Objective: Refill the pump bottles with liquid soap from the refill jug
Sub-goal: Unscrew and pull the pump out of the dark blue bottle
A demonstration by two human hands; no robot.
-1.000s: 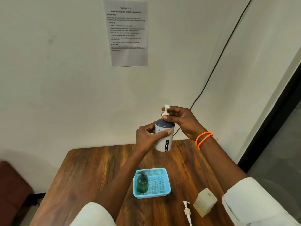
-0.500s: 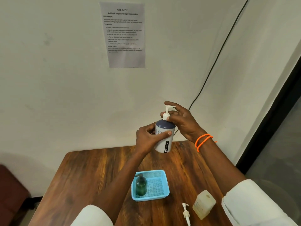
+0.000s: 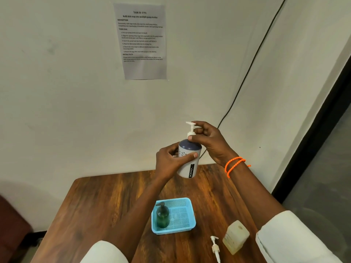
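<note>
We hold the white pump bottle point(image 3: 188, 160) up in the air above the far end of the wooden table point(image 3: 106, 204), well clear of its surface. Our left hand point(image 3: 170, 161) wraps around the bottle's body, thumb across the front, while our right hand point(image 3: 208, 142) has its fingers curled about the white pump head point(image 3: 190, 130) at the collar, apparently turning it on the dark blue shoulder; we cannot tell whether it is going on or coming off. Below us, a green pump bottle point(image 3: 162, 215) stands upright in the left part of the blue basket point(image 3: 191, 211). A loose white pump point(image 3: 215, 247) lies on the table near us, just beside a pale translucent container point(image 3: 235, 237), which we take for the refill jug or an open bottle. The risks lie in the grip and the thread: if the collar goes on crooked, it may jam or leak later. The bottle looks smooth, and any soap on it would make it slippery, so a hard twist could spin it in our left hand or drop it onto the basket below.
</note>
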